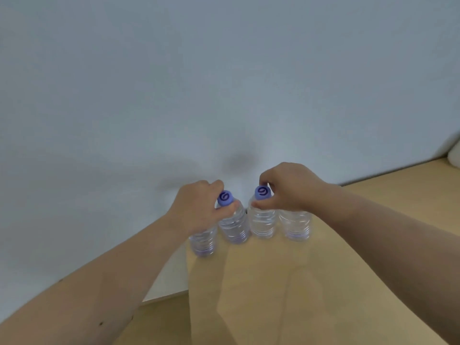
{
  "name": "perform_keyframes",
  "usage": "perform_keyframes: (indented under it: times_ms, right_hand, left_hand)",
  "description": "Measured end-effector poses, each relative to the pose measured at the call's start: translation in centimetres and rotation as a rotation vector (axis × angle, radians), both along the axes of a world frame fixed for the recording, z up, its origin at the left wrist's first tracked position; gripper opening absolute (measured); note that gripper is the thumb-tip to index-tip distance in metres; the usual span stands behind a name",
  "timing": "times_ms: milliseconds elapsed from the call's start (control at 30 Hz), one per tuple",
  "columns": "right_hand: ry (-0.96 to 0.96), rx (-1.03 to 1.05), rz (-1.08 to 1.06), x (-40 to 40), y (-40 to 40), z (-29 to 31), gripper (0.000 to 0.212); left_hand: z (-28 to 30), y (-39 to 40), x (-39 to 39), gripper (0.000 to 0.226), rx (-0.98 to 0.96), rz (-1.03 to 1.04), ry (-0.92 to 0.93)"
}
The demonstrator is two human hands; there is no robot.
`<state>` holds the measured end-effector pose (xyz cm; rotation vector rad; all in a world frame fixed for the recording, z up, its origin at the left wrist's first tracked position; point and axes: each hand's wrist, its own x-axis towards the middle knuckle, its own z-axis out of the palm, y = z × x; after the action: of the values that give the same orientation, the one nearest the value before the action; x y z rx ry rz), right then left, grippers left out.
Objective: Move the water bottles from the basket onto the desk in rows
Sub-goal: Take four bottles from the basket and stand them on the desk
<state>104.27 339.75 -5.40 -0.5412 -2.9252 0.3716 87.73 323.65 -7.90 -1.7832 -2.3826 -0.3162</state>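
Four water bottles (262, 224) stood in a row on the worktop (323, 282), close to the wall (224, 83). The left hand (196, 207) and the right hand (290, 189) each pinched a bottle by its cap. The end bottle by the left hand sat near the worktop's edge; a bump could have tipped it off.

The desk's (323, 282) far edge is blocked by a wall (224, 83), with four upright bottles (263, 225) lined up just before it. Open desk surface is left toward the near and right edges.
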Motion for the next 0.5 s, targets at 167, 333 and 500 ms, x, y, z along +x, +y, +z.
perform_keyframes:
  times_ms: [167, 333, 500]
  right_hand:
    - [0.003, -0.062, 0.022, -1.2, 1.5, -1.3, 0.034]
    - [0.03, 0.057, 0.052, -1.9, 2.3, -1.6, 0.04]
    - [0.078, 0.064, 0.053, -2.2, 2.9, -2.1, 0.039]
  left_hand:
    - [-1.1, 0.8, -0.7, 0.049, 0.088, 0.024, 0.047]
    - [-0.9, 1.7, -0.9, 0.047, 0.165, -0.002, 0.077]
    - [-1.0, 2.1, -2.2, 0.048, 0.131, 0.011, 0.084]
